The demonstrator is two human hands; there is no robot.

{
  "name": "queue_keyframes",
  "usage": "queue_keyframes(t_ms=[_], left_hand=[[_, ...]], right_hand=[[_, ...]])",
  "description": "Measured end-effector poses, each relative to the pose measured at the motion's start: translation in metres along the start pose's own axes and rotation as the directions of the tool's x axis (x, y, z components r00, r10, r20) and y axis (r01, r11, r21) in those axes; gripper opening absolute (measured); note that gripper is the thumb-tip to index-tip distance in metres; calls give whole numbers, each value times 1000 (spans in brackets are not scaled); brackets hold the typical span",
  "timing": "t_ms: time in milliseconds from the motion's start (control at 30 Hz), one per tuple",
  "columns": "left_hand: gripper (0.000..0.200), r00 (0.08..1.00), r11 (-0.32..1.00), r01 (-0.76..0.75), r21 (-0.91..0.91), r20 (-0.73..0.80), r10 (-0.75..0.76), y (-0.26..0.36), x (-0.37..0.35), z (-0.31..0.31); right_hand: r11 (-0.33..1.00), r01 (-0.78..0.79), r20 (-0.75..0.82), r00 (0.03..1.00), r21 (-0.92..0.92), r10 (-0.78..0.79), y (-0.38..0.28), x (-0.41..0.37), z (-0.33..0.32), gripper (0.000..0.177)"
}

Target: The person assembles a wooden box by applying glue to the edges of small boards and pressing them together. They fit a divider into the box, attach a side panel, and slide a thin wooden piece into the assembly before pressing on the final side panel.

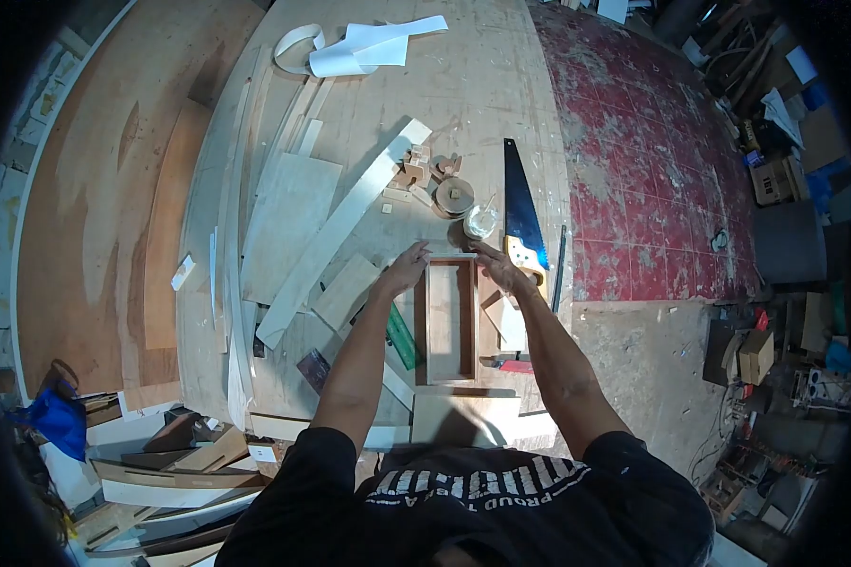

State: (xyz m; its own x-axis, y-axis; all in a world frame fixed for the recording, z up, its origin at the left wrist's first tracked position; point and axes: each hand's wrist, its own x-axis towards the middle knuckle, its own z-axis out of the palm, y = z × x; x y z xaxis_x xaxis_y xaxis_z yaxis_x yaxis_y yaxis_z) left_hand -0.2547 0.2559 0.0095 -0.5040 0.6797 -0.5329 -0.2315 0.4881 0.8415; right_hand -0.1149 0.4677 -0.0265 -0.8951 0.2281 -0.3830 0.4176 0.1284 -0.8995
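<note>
A narrow rectangular wooden box frame (427, 326), like a shallow drawer, lies lengthwise in front of me on the worktable. At its far left corner, the fingers of my left hand (407, 268) are bent against the end piece. My right hand (499, 268) pinches the far right corner in the same way. Just beyond the far end stands a small clear container (480, 222), next to a round disc-shaped thing (455, 195). A handsaw (523, 213) with a light wooden handle lies right of my right hand. Left of the box is a green object (402, 337).
Long boards (350, 227) and a flat panel (293, 213) lie on the left of the worktable (482, 85). Small wood blocks (412, 174) are clustered near the middle. White paper strips (359, 49) lie at the far end. Red flooring (643, 161) borders the right side.
</note>
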Motion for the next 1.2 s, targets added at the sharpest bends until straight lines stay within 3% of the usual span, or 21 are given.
queue_keyframes(t_ms=[67, 133, 200, 233, 267, 333, 400, 467, 533, 567, 633, 700, 800, 867, 933, 1000, 1033, 1133, 1167, 1200], left_hand=[[51, 1000, 1000, 28, -12, -8, -28, -5, -1, 3], [55, 981, 977, -174, -122, -112, 161, -48, 19, 5], [54, 960, 977, -206, -47, -203, 192, -57, 14, 4], [50, 925, 983, -177, -55, -349, 147, -45, -6, 10], [50, 931, 986, -158, -61, -341, 129, -49, -23, 13], [42, 885, 973, -185, 135, -407, 225, -56, -55, 9], [36, 891, 956, -183, 228, -372, 260, -66, -100, 20], [36, 910, 951, -179, 253, -324, 257, -88, -149, 36], [36, 916, 943, -182, 277, -301, 266, -117, -179, 50], [38, 918, 943, -196, 268, -288, 273, -130, -193, 60], [40, 919, 941, -213, 261, -274, 284, -137, -212, 74], [44, 927, 863, -145, 484, -237, 290, -138, -220, 85], [46, 911, 761, -129, 635, -227, 344, -133, -222, 94], [44, 909, 725, -145, 673, -199, 366, -131, -220, 94], [42, 909, 691, -155, 706, -172, 380, -140, -213, 93], [39, 810, 593, -267, 760, -157, 566, -148, -205, 93], [34, 856, 582, -228, 780, -125, 503, -148, -204, 92], [33, 856, 527, -197, 827, -117, 504, -141, -206, 93], [33, 907, 516, -125, 847, -113, 405, -137, -207, 94], [33, 906, 513, -139, 847, -100, 410, -142, -205, 96]], right_hand=[[997, -56, 6, 998, 45, 56, -1, -4, 3, 49], [976, 62, -55, 997, 211, -52, 10, -11, 8, 57], [986, 100, -82, 993, 130, -90, -5, -36, 4, 63], [976, 210, -255, 948, 47, -192, 18, -39, 11, 47], [990, 124, -278, 955, 62, -102, 2, -57, 14, 44], [995, 93, -331, 938, -48, -104, -16, -98, 21, 42], [975, 119, -396, 900, -185, -185, 5, -133, 35, 39], [995, -57, -354, 935, -81, 25, 9, -179, 51, 40], [995, -56, -327, 945, -85, 25, 26, -217, 71, 41], [985, 32, -332, 939, -170, -88, 53, -226, 83, 43], [991, 0, -322, 946, -132, -43, 62, -245, 103, 48], [984, -9, -314, 948, -176, -47, 68, -251, 119, 50], [960, -39, -237, 971, -279, -29, 70, -250, 129, 51], [958, -64, -283, 959, -280, -19, 65, -255, 135, 49], [893, 1, -385, 902, -450, -196, 78, -254, 140, 46], [889, -67, -418, 897, -452, -145, 76, -262, 142, 44], [898, -56, -436, 886, -437, -156, 73, -270, 143, 44], [899, -55, -474, 863, -434, -176, 73, -293, 142, 45], [901, -23, -478, 854, -433, -208, 75, -303, 142, 42], [902, 7, -480, 844, -433, -237, 80, -314, 143, 38]])
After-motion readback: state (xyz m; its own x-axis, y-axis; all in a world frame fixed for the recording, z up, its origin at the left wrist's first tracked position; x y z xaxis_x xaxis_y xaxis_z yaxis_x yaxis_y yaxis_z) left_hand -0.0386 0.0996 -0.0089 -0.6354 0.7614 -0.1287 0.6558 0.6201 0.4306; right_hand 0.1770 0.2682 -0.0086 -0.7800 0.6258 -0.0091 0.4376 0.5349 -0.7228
